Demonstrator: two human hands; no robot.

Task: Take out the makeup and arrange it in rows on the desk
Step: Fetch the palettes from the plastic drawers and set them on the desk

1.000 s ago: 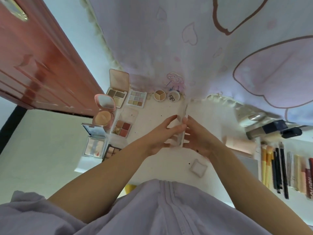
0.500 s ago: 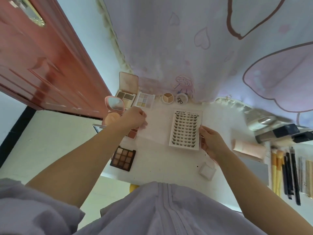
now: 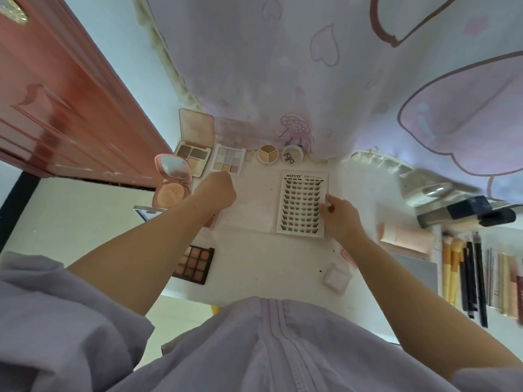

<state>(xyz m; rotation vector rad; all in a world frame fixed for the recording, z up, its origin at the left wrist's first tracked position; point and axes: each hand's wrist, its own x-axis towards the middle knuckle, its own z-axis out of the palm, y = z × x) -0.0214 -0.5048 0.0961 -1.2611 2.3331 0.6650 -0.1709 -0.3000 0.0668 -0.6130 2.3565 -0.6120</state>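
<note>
A white false-lash tray [image 3: 301, 205] printed XOYO lies flat on the white desk [image 3: 254, 264], its clear lid [image 3: 254, 205] folded open to the left. My left hand [image 3: 216, 190] is closed on the lid's far left corner. My right hand [image 3: 339, 217] pinches the tray's right edge. Along the back stand an open pink palette [image 3: 194, 158], a pastel palette [image 3: 228, 160], a round concealer pot [image 3: 267, 154] and a small jar [image 3: 291, 156]. A pink compact [image 3: 171, 182] and a brown eyeshadow palette [image 3: 195, 264] sit on the left, partly hidden by my left arm.
On the right lie a pink tube [image 3: 404, 236], a row of brushes and pencils [image 3: 464, 273] and dark bottles [image 3: 467, 210]. A small white square box [image 3: 336, 278] sits near the front edge. A printed curtain [image 3: 325, 80] hangs behind the desk; a red door [image 3: 56, 108] is at left.
The lash case stood on edge between both hands; it has been opened and laid flat, lid to the left. My left hand went left with the lid; my right stayed at the tray's edge.
</note>
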